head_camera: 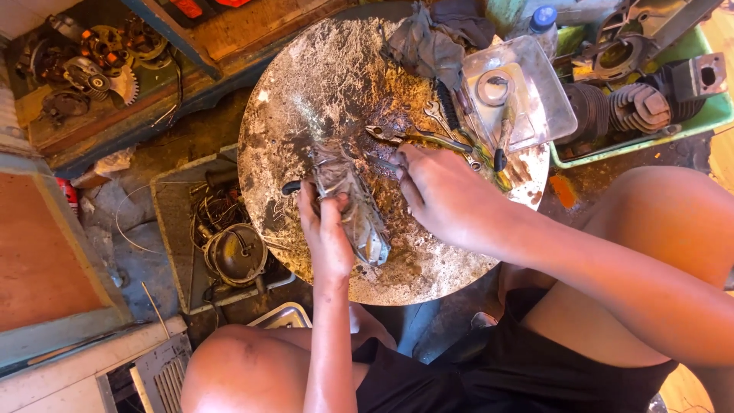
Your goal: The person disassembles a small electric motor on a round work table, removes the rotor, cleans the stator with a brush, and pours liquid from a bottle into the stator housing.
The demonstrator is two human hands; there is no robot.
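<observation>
On round metal table [306, 99], left hand [327, 229] grip closed on grimy part [353, 210], right hand [443, 191] fingers curled, grip unclear

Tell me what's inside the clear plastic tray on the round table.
The clear plastic tray holds a metal ring and a dark-handled tool leaning out over its near edge. Grime and glare hide anything smaller; the table beneath shows only dimly.
</observation>
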